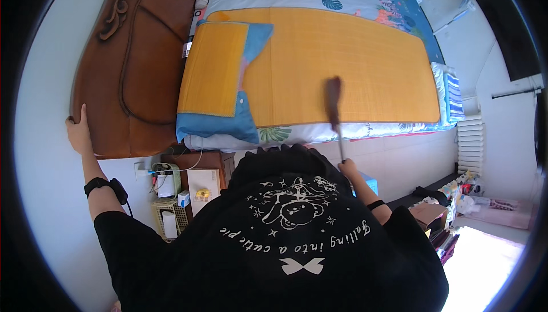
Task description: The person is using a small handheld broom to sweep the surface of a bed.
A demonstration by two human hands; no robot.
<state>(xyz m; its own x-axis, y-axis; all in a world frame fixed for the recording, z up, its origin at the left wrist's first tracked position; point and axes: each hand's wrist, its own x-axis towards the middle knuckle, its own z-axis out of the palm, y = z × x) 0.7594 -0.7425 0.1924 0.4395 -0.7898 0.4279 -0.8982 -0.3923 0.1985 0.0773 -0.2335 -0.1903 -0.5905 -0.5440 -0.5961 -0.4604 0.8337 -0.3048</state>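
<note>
My left hand (pixel 79 134) holds the top edge of the brown padded headboard (pixel 154 72), with one digit laid along its front face. My right hand (pixel 349 168) grips the thin metal handle of a dark brown duster (pixel 333 98). The duster's head is blurred and hangs over the yellow sleeping mat (pixel 351 51) on the bed. By the headboard lies a pillow (pixel 212 68) with a mat-like yellow cover and a blue edge.
A nightstand (pixel 205 158) carries a white box and cables beside the bed. Baskets (pixel 184 213) with small items stand near it. A white radiator (pixel 470 145) and an open cardboard box (pixel 428 214) are at the right. Folded bedding (pixel 447 93) lies at the bed's foot.
</note>
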